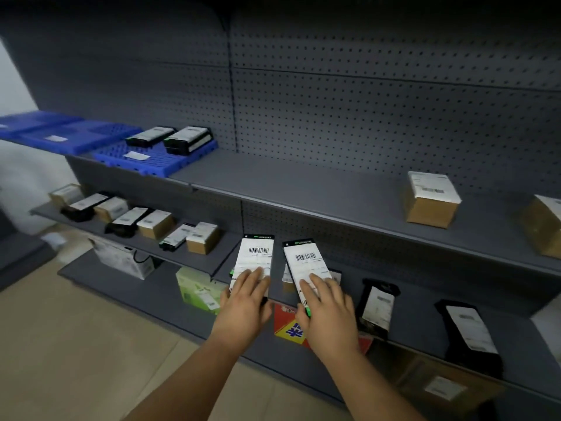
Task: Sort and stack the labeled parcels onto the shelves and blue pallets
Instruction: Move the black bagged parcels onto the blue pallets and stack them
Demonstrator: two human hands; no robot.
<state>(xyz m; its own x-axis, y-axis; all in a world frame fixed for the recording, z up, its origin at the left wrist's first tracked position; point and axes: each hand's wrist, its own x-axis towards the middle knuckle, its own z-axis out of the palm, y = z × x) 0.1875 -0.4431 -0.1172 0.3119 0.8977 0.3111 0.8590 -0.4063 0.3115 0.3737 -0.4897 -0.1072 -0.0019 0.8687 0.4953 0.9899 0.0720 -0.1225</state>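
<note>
I hold two slim black boxes with white barcode labels in front of the grey shelving. My left hand (244, 302) grips the left box (254, 257) at its near end, fingers over the label. My right hand (326, 311) grips the right box (306, 262) the same way. Both boxes hang in the air level with the middle shelf (425, 317). A blue pallet (145, 164) on the upper shelf at the left carries two similar black boxes (170, 139). A second blue pallet (45, 132) lies further left.
Brown cartons (431, 202) stand on the upper shelf (303, 189) at the right. The left middle shelf holds a row of black and brown parcels (145, 223). Black bagged parcels (376, 305) lie on the right middle shelf. Green (197, 291) and red-yellow (288, 325) packages sit lower down.
</note>
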